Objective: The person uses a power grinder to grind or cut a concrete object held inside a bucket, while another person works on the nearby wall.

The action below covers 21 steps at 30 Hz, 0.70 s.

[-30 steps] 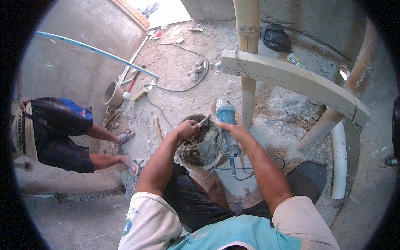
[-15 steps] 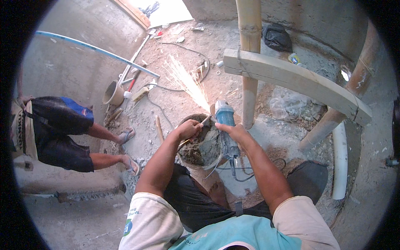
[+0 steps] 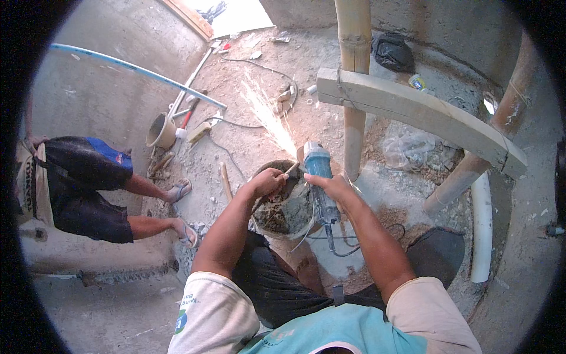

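Note:
My right hand (image 3: 329, 185) is wrapped round a blue-green angle grinder (image 3: 319, 160), whose disc end points away from me. My left hand (image 3: 269, 184) is closed on a short, thin piece (image 3: 292, 168) and holds its tip against the disc; its exact kind is too small to make out. From the contact a bright fan of sparks (image 3: 268, 115) flies forward and left. Beneath both hands stands a round bucket (image 3: 311, 227) with grey mortar (image 3: 287, 213) in it. The grinder's cord runs back toward my legs.
At left stands another person (image 3: 88, 189) in dark shorts and sandals. A bamboo pole (image 3: 354, 47) and a wooden plank (image 3: 413, 103) tied across poles are ahead right. A small bucket (image 3: 161, 131), a blue-white pipe (image 3: 135, 72) and rubble lie left and ahead; a white pipe (image 3: 481, 230) is at right.
The spark stream has shifted slightly to the right and narrowed, and a few sparks now show by my right wrist. My hands stay almost in place.

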### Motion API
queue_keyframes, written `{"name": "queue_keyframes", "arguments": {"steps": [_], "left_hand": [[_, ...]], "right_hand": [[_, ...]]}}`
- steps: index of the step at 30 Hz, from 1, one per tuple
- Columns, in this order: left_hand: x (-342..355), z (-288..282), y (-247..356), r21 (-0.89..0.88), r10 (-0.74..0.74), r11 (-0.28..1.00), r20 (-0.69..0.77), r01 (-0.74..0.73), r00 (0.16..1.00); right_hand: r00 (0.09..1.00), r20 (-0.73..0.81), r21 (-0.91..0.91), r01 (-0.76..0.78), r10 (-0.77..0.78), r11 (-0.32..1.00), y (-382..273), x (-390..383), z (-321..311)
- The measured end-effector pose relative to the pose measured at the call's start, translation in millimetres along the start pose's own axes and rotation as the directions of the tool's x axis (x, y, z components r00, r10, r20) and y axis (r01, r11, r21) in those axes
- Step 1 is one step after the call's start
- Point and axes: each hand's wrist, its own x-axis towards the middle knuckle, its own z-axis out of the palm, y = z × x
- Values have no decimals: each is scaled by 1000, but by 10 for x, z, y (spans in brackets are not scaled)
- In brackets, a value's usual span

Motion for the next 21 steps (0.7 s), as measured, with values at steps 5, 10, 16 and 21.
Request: {"name": "queue_keyframes", "arguments": {"steps": [5,10,16,21], "left_hand": [[9,3,15,-38,3,999,30,-1,1000],[84,32,-64,-52,58,997,1,-58,998],[52,41,-75,-25,93,995,-41,-94,995],[86,51,-48,-102,18,995,15,-17,1000]], "right_hand": [[1000,-16,-26,2,-3,1000,26,47,-28],[999,-22,-2,31,-31,1000,123,155,-13],[999,32,7,-9,9,1000,-128,-148,-30],[999,0,-6,33,-33,999,20,15,-32]]}}
